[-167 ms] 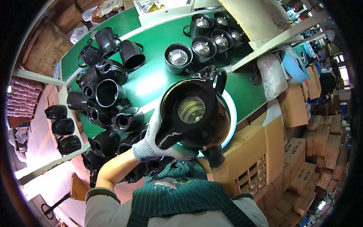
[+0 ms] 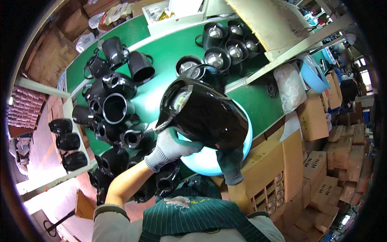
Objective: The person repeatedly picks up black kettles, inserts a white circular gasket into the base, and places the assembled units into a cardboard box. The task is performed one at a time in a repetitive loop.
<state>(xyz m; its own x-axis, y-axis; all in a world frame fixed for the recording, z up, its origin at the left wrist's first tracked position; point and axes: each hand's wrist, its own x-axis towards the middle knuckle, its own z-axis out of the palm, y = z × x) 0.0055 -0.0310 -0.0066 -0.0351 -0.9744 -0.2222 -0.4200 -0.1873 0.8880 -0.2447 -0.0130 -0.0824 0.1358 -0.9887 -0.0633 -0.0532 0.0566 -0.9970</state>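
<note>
A glossy black jug (image 2: 205, 115) lies tilted between my hands, its mouth to the left and its base to the right. My left hand (image 2: 173, 144), in a pale grey glove, closes on the lower side near the spout. A dark-palmed glove covers my right hand (image 2: 231, 163), which grips the jug from below near its base; most of its fingers are hidden. Behind and under the jug shows a light blue basin (image 2: 201, 161). Something shiny and light shows inside the mouth. On the green table (image 2: 157, 90), several black jug bodies (image 2: 117, 108) crowd the left side.
Several black jugs with silver liners (image 2: 215, 59) stand at the far right of the table, beside a white metal rail (image 2: 258, 74). A white tray (image 2: 177, 24) is at the back. To the right are an open carton (image 2: 262, 165), a plastic bag (image 2: 290, 86) and stacked cartons (image 2: 322, 189).
The jug has tipped from mouth facing up to lying on its side, its spout end lifted up and left. My right hand now shows more, below the jug's base.
</note>
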